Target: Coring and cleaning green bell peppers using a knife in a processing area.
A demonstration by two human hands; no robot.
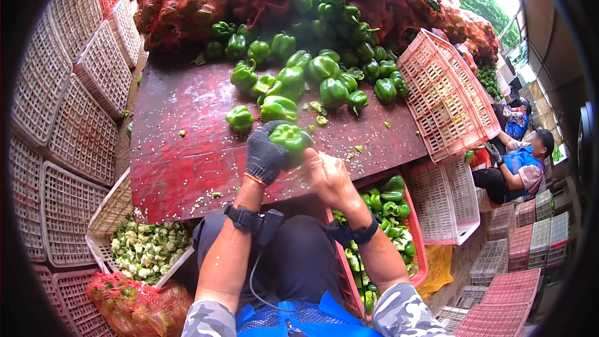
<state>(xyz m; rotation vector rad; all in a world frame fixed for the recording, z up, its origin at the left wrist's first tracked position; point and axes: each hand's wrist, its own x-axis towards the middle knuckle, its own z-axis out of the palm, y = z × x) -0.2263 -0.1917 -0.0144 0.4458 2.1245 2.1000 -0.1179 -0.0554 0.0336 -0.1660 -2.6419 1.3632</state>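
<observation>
My left hand (262, 155), in a dark grey knit glove, is wrapped round a green bell pepper (292, 137) above the near part of the red board table (187, 171). Close against the pepper's right side is my bare right hand (332, 178), its fingers curled closed; whatever lies inside them is hidden and slightly blurred. Just beyond, loose green bell peppers (278, 108) lie on the board. A larger heap of peppers (331, 22) rises at the back. Pale seeds and small green scraps are scattered over the board.
Red mesh sacks (187, 9) line the back. A pink crate (446, 97) leans at the board's right edge. By my right leg, a red crate (419, 243) holds peppers; at left, a white crate (103, 228) holds pale cores. Stacked crates (75, 143) stand left. A person (518, 165) sits far right.
</observation>
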